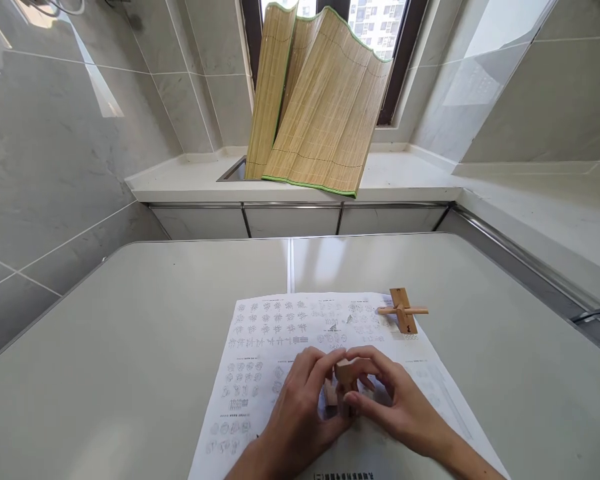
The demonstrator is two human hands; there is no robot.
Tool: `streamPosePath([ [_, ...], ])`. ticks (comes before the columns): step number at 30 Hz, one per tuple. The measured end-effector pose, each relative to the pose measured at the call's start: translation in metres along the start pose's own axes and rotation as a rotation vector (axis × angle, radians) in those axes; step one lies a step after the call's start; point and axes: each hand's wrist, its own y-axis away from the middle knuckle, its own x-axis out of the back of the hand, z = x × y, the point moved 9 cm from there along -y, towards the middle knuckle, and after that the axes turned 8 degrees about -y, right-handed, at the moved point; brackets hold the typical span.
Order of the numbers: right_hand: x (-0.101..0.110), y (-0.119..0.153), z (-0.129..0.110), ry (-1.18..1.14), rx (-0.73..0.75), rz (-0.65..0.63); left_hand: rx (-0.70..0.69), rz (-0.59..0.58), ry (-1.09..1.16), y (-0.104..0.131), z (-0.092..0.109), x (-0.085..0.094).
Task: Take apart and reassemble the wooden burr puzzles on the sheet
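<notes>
Small notched wooden puzzle blocks (347,375) are gripped between my hands, low in the middle of the head view. My left hand (303,407) curls round their left side, with its thumb below and fingers above. From the right, my right hand (400,400) pinches them between thumb and fingertips. My fingers partly cover the blocks, so how they fit together cannot be made out. Beneath both hands lies a printed paper sheet (215,427) with rows of small line diagrams. On its upper right corner rests a cross-shaped wooden piece (404,311), a flat plate with a rod across it.
The sheet lies on a pale glossy table (130,347) with a seam down its far half. Behind it, a folded bamboo mat (325,107) with green edging leans against the window on a white ledge (410,177). Grey tiled walls (55,153) stand on both sides.
</notes>
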Motion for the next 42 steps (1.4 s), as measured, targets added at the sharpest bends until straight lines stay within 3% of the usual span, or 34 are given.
streamPosePath([
  [4, 0.014, -0.001, 0.01, -0.205, -0.117, 0.091, 0.071, -0.015, -0.072, -0.003, -0.014, 0.01],
  [10, 0.04, -0.008, 0.021, -0.369, -0.133, 0.288, 0.081, -0.117, -0.116, -0.006, -0.034, 0.014],
  [14, 0.045, -0.01, 0.028, -0.413, -0.139, 0.348, 0.133, -0.056, -0.187, -0.008, -0.046, 0.02],
  [21, 0.045, -0.011, 0.028, -0.498, -0.146, 0.343, -0.069, -0.094, -0.351, -0.012, -0.019, 0.007],
  [26, 0.043, -0.013, 0.027, -0.485, -0.14, 0.313, -0.101, -0.071, -0.416, -0.016, -0.005, -0.002],
  [32, 0.042, -0.011, 0.029, -0.431, -0.125, 0.27, -0.077, -0.019, -0.149, -0.014, 0.0, 0.013],
  [36, 0.039, -0.011, 0.031, -0.496, -0.165, 0.244, 0.036, -0.053, 0.134, -0.01, -0.008, 0.018],
  [42, 0.03, -0.009, 0.018, -0.618, -0.143, 0.156, 0.1, 0.032, 0.379, -0.01, -0.013, 0.024],
])
